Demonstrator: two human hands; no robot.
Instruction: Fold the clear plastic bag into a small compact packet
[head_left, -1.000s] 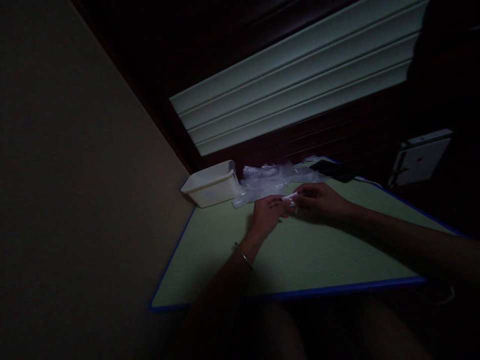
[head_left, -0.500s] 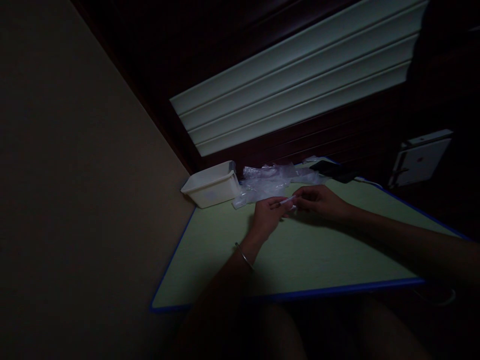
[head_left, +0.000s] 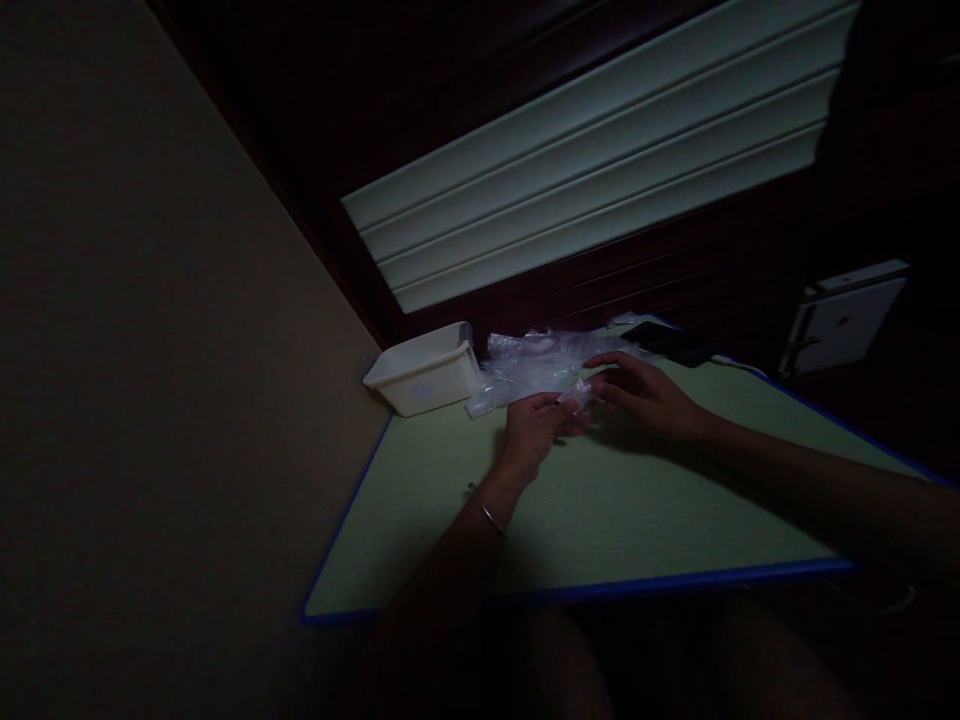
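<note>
Over the middle of the table, my left hand pinches a small crumpled piece of clear plastic, which looks like a little bag. A thin metal bangle circles the left wrist. My right hand is at the plastic's right edge, its upper finger lifted away from the thumb. Whether its thumb touches the plastic is hard to see in the dim light. Just beyond both hands lies a heap of clear plastic bags.
A white plastic bin stands at the table's back left, against the wall. Dark flat objects and a white cable lie at the back right. The pale green table has a blue edge. A white box is at the right.
The right hand's fingers have spread and its upper finger has risen off the plastic. The small plastic piece now stands wider between the hands. My left hand has barely moved.
</note>
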